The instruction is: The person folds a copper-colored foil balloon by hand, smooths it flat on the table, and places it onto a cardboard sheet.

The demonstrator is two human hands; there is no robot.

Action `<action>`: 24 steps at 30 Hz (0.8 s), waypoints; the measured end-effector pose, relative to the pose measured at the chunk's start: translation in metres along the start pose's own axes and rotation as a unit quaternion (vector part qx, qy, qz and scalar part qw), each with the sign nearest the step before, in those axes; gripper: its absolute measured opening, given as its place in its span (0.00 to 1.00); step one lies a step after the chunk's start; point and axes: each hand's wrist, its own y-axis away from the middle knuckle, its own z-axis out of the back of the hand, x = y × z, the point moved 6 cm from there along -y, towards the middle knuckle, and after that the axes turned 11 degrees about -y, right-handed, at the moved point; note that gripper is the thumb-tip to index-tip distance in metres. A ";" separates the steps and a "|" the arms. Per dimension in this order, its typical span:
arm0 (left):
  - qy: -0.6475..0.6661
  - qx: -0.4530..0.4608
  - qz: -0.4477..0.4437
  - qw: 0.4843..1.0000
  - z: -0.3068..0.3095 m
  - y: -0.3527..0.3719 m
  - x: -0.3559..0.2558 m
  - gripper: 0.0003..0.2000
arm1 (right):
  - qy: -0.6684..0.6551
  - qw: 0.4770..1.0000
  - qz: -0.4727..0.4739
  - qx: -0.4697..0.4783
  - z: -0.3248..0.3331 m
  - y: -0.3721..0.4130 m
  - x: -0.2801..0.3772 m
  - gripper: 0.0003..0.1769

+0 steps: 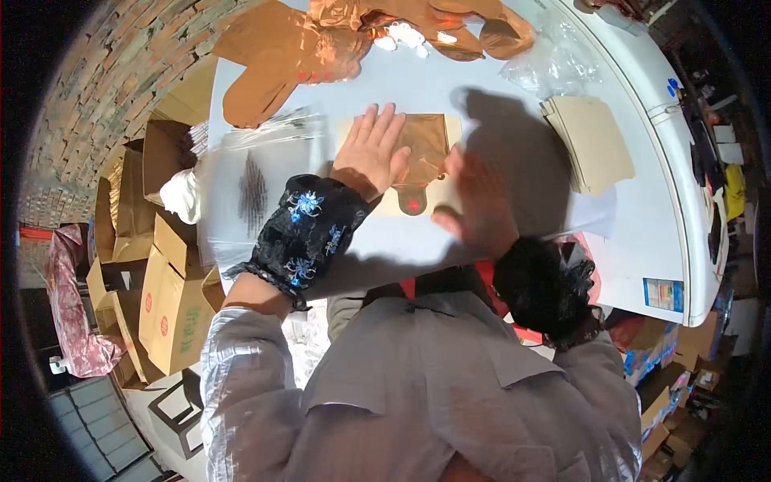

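Observation:
A folded piece of shiny copper-brown foil with a rounded tab at its near end lies on a beige card on the white table. A red light spot falls on the tab. My left hand lies flat along the foil's left side, fingers stretched out and thumb touching it. At the foil's right edge is my right hand, blurred and in shadow, its thumb apart from the fingers. I see nothing held in it. Both wrists wear black lace cuffs.
Brown foil pieces are heaped at the back of the white table. Clear plastic sleeves lie left; beige cards and crumpled clear plastic lie right. Cardboard boxes stand beyond the left edge.

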 end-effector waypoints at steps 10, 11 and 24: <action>-0.018 -0.005 -0.019 1.000 -0.005 0.000 0.002 0.29 | 0.049 0.998 0.024 0.039 -0.002 0.027 0.019 0.50; -0.020 -0.008 -0.020 1.000 -0.005 0.000 0.002 0.29 | 0.048 0.998 0.022 0.040 -0.002 0.029 0.019 0.50; -0.041 -0.007 -0.026 0.999 -0.004 0.000 0.001 0.30 | 0.001 0.992 -0.084 0.093 0.019 0.119 -0.009 0.34</action>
